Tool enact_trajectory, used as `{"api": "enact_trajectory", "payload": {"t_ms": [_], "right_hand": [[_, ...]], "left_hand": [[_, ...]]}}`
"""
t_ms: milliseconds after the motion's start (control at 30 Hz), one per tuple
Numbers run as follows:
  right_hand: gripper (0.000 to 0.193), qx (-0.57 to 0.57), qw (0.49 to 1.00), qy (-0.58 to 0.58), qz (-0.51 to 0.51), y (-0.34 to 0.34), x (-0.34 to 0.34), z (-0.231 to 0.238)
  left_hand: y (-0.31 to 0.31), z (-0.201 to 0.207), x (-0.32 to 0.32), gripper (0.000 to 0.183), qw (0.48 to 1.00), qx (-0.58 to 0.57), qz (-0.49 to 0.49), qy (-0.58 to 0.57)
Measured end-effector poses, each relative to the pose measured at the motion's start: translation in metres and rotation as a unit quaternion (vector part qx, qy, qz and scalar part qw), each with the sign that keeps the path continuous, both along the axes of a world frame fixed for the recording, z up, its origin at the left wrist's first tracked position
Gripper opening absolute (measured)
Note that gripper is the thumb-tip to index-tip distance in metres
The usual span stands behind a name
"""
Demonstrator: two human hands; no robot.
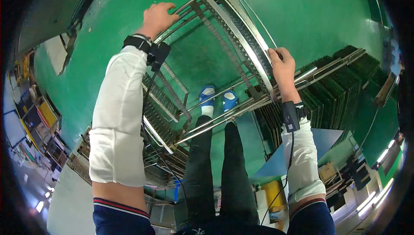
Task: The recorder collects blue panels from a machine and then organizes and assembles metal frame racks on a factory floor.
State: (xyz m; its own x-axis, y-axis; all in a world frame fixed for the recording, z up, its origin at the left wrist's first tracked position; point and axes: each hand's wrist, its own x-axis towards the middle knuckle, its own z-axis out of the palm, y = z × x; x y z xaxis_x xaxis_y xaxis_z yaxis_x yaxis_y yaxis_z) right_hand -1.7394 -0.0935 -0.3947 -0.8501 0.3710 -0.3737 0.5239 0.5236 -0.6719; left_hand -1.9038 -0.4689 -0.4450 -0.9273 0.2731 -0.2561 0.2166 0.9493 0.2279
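A metal rack point(235, 30) with toothed, slotted side rails stands in front of me, with open space between its sides. My right hand point(282, 64) grips the upper right side rail, its thumb and fingertips closed at the edge. At the rack's far left, my left hand point(158, 18) is beside the top bars with its fingers apart. Whether it touches a bar is hard to tell. Both forearms wear white sleeves, with a small black device strapped at each wrist.
Several dark, thin boards point(319, 88) stand upright in a row at the right, under long metal bars. Another slotted rack part point(159, 110) is at the left. The green floor point(120, 32) surrounds the rack. My feet in blue slippers point(230, 100) are close to its near bar.
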Motion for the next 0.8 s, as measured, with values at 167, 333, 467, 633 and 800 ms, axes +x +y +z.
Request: {"api": "enact_trajectory", "payload": {"t_ms": [167, 333, 467, 633, 800], "right_hand": [[0.024, -0.006, 1.000, 0.009, -0.017, 0.002, 0.002, -0.008], [0.023, 0.000, 1.000, 0.005, -0.025, 0.000, 0.000, -0.002], [0.023, 0.007, 1.000, 0.006, -0.021, -0.002, 0.001, -0.001], [0.023, -0.002, 1.000, 0.014, -0.020, 0.001, 0.003, -0.005], [0.023, -0.009, 1.000, 0.002, -0.027, 0.002, 0.002, -0.007]], "left_hand": [[0.029, -0.006, -0.021, 0.022, 0.981, -0.132, -0.040, -0.135], [0.042, -0.009, -0.022, 0.020, 0.975, -0.177, -0.069, -0.118], [0.043, -0.009, -0.025, 0.021, 0.971, -0.181, -0.078, -0.132], [0.041, -0.007, -0.022, 0.021, 0.967, -0.202, -0.086, -0.128], [0.037, -0.008, -0.022, 0.019, 0.962, -0.220, -0.111, -0.114]]}}
